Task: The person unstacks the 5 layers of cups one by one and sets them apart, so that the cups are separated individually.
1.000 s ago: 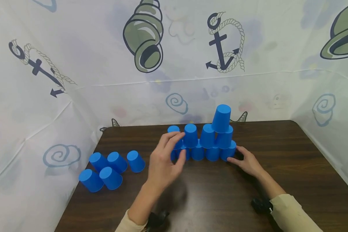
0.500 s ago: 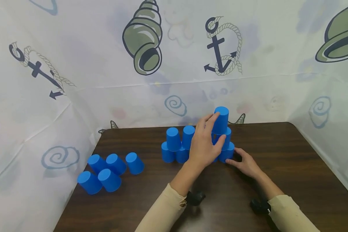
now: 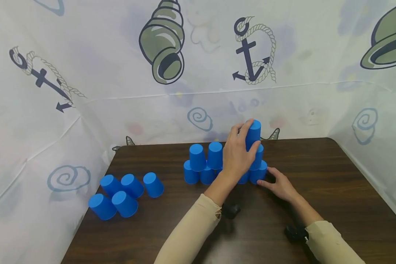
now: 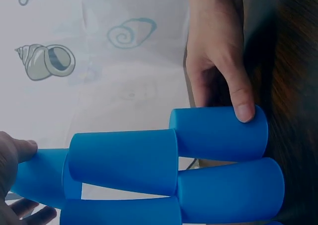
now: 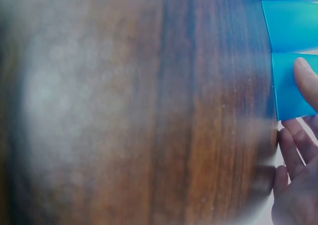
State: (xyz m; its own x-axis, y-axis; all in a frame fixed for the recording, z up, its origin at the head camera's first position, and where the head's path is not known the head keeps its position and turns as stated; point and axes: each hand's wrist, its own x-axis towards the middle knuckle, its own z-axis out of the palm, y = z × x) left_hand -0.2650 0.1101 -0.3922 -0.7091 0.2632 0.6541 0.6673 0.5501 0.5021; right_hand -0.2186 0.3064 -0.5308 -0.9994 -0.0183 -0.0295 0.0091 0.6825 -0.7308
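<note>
Upside-down blue cups stand in two rows, one on the other, with a single top cup (image 3: pixel 255 134) on the right end. My left hand (image 3: pixel 238 154) holds that top cup between thumb and fingers, and hides part of the rows behind it. In the left wrist view the top cup (image 4: pixel 42 173) rests across the ends of the second-row cups (image 4: pixel 124 160). Down at the table, my right hand (image 3: pixel 282 187) holds the bottom right cup (image 3: pixel 259 174), its thumb on the near side. The right wrist view shows that thumb on the cup (image 5: pixel 290 86).
Several more blue cups (image 3: pixel 124 203) stand upside down on the left of the brown table (image 3: pixel 250 234). One cup (image 3: pixel 153 185) of that group stands a little apart. A white patterned cloth (image 3: pixel 125 47) hangs behind and beside the table.
My left hand has moved right and up from the left of the stack and taken hold of the top cup. My right hand has stayed at the bottom right cup.
</note>
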